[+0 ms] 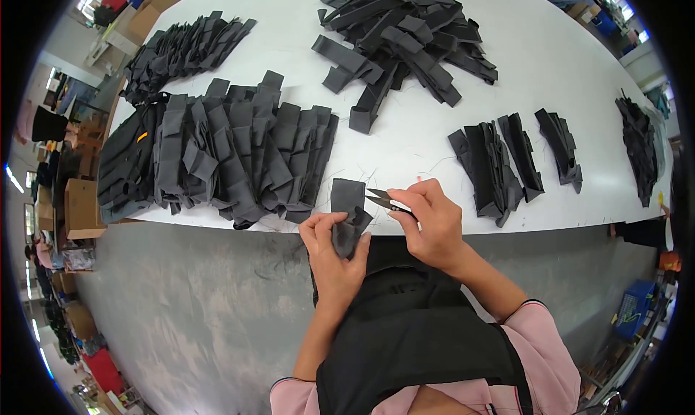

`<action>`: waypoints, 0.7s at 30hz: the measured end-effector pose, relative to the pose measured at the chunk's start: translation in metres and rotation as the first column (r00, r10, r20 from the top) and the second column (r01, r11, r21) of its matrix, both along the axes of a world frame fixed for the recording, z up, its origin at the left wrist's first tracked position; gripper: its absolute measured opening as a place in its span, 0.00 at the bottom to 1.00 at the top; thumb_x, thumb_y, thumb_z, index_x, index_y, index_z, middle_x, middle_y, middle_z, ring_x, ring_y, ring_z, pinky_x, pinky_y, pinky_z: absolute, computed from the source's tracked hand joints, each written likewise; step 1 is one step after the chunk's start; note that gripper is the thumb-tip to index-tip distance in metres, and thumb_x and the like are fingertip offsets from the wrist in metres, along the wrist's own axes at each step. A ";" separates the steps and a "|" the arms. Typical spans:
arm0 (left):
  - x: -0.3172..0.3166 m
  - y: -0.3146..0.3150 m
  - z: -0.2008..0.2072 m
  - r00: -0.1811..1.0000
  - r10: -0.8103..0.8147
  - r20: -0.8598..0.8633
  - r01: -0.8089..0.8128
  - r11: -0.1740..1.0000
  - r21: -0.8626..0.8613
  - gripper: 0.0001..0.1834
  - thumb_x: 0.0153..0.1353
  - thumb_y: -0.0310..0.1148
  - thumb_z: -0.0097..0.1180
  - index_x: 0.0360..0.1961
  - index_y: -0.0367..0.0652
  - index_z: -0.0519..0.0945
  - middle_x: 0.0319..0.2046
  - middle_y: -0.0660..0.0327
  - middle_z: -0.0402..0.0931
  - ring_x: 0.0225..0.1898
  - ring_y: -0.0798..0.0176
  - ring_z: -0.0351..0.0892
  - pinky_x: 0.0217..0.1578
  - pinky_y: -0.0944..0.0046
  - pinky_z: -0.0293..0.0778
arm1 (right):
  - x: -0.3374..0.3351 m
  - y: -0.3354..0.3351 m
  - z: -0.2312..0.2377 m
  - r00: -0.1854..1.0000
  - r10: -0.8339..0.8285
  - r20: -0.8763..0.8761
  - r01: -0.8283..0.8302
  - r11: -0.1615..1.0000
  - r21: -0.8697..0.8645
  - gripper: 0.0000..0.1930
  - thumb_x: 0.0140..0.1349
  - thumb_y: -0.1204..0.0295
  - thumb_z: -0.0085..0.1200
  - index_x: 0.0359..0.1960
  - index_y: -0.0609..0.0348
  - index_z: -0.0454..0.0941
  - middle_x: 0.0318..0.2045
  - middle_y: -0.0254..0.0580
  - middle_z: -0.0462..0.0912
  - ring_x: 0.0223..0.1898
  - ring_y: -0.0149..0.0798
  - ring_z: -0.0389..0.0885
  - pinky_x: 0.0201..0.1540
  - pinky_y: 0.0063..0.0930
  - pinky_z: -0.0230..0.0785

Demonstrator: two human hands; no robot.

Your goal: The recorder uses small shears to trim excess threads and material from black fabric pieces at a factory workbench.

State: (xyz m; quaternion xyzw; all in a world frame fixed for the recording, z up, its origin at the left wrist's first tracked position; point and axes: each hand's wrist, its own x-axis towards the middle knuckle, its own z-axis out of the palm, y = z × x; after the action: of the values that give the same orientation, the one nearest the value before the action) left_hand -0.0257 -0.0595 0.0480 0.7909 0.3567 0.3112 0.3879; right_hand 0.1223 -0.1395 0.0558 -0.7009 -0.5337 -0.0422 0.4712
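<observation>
The left hand [334, 259] pinches a dark grey fabric piece [348, 196] at its lower part, thumb on the right side and fingers folded over from the left. The piece stands up out of the grip at the near edge of the desk [413, 151], its lower part bunched. At 3 o'clock from it, the right hand [438, 227] holds small black thread snips [394, 204] between thumb and fingers, blades slightly parted and pointing to 9 o'clock. Their tips are just beside the fabric's right edge; whether they touch it I cannot tell.

Measured from the held piece, fine loose threads [371, 175] lie near at 1 o'clock. At 10 o'clock is a broad row of overlapping dark strips [246, 147], with a smaller pile [184, 53] beyond it in that direction. Between 9 and 10 o'clock, next to the row, lies a black bundle [127, 158] with an orange tab. A large, tangled heap [409, 39] sits between 12 and 1 o'clock. Between 2 and 3 o'clock are three small stacks [486, 169], then a long dark bunch [638, 151] near the desk's right end. A black apron [413, 328] fills 5 o'clock.
</observation>
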 end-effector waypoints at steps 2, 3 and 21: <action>0.002 -0.003 0.002 1.000 -0.007 -0.005 0.007 1.000 0.022 0.24 0.46 0.25 0.64 0.45 0.41 0.69 0.43 0.50 0.60 0.45 0.49 0.64 0.47 0.57 0.64 | 0.001 0.001 0.001 0.996 -0.012 0.088 0.014 1.000 -0.023 0.17 0.45 0.78 0.61 0.40 0.59 0.77 0.27 0.38 0.72 0.21 0.37 0.72 0.21 0.27 0.62; 0.003 -0.004 0.003 1.000 -0.010 -0.008 0.011 0.999 0.044 0.24 0.46 0.25 0.64 0.45 0.41 0.70 0.43 0.50 0.60 0.45 0.49 0.65 0.46 0.57 0.64 | 0.001 0.001 0.002 0.996 -0.016 0.090 0.018 1.000 -0.023 0.17 0.45 0.78 0.61 0.40 0.59 0.77 0.27 0.38 0.72 0.21 0.37 0.72 0.21 0.27 0.62; -0.004 -0.008 0.000 0.941 0.084 0.328 0.234 0.541 -0.808 0.26 0.53 0.28 0.60 0.53 0.43 0.67 0.40 0.59 0.64 0.37 0.66 0.69 0.36 0.69 0.66 | 0.001 -0.009 -0.001 0.870 0.002 -0.492 -0.018 0.999 -0.028 0.11 0.50 0.82 0.57 0.38 0.62 0.77 0.28 0.36 0.68 0.25 0.28 0.70 0.26 0.20 0.63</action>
State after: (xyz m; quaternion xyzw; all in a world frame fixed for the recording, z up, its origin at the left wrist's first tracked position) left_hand -0.0297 -0.0676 0.0484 0.4603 0.3570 0.2125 0.7845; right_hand 0.1234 -0.1480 0.0548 -0.6930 -0.4005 0.1486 0.5807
